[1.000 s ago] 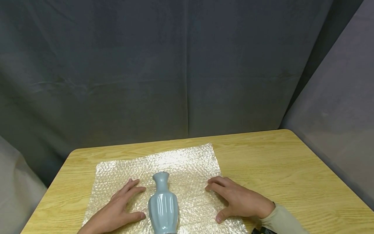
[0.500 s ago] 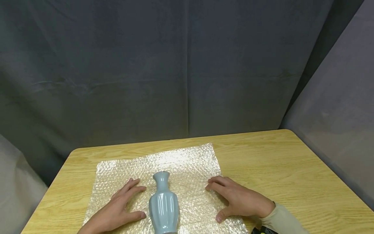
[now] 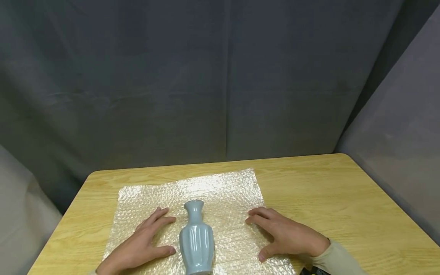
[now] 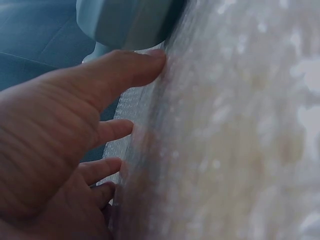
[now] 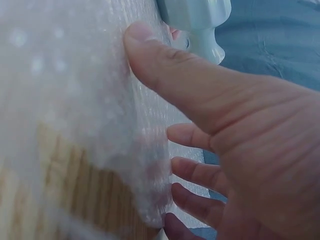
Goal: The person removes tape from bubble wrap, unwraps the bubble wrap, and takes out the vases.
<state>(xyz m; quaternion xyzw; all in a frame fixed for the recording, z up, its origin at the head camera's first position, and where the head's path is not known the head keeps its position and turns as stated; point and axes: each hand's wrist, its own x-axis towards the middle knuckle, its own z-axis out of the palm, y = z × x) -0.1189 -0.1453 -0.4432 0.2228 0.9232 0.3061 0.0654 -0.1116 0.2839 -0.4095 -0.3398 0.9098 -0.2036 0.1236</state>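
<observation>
A pale blue glazed vase (image 3: 197, 244) with a narrow neck and ribbed body lies on a sheet of bubble wrap (image 3: 223, 191), its mouth toward the far edge. My left hand (image 3: 142, 240) rests on the wrap just left of the vase, fingers spread and apart from it. On the other side, my right hand (image 3: 287, 233) touches the wrap's right part with its fingertips, farther from the vase. Both wrist views show fingertips and thumb against the clear film, with part of the vase (image 4: 125, 22) beyond the left thumb. Neither hand holds anything.
The wood-grain table (image 3: 326, 191) extends to the right of the wrap. A dark grey curtain (image 3: 172, 84) hangs behind it, and lighter fabric (image 3: 405, 133) closes off the right side. A black item (image 3: 314, 271) shows at the right wrist.
The whole head view has shifted slightly, so everything sits a little farther right in it. Hands, vase and bubble wrap keep their places relative to one another.
</observation>
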